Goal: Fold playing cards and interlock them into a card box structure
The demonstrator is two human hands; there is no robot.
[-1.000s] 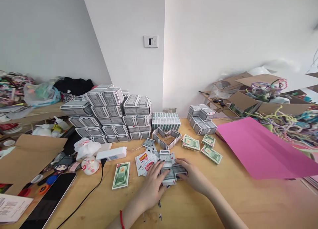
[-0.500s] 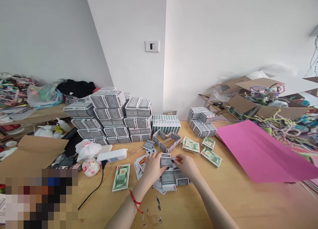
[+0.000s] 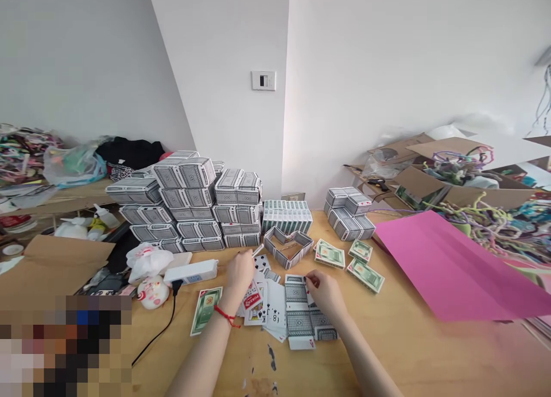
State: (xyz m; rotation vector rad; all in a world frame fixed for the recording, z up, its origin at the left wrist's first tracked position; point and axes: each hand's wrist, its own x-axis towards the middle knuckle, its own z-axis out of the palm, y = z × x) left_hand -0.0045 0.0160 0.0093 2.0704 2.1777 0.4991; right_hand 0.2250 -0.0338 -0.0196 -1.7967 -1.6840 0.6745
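Note:
My left hand (image 3: 241, 273), a red cord round its wrist, is pinched on a playing card (image 3: 257, 250) seen nearly edge-on, above a loose spread of cards. Face-up cards (image 3: 275, 305), a king and an eight among them, lie to the right of that wrist. Beside them is a flat panel of joined grey-backed playing cards (image 3: 299, 322) with white folded flaps. My right hand (image 3: 325, 291) is closed at the panel's upper right, thumb and finger on a card there; its palm hides part of the panel.
Behind stand stacked card-built blocks (image 3: 189, 199), a row of green card boxes (image 3: 287, 213) and an open card frame (image 3: 288, 253). Green card packs (image 3: 365, 275) lie to the right, near a pink sheet (image 3: 451, 265). A power strip (image 3: 196, 271) and another green pack (image 3: 204, 311) are at left.
My left hand has left the panel and moved left and away from me to the loose cards, picking up a card there. My right hand stays at the panel, slightly lower.

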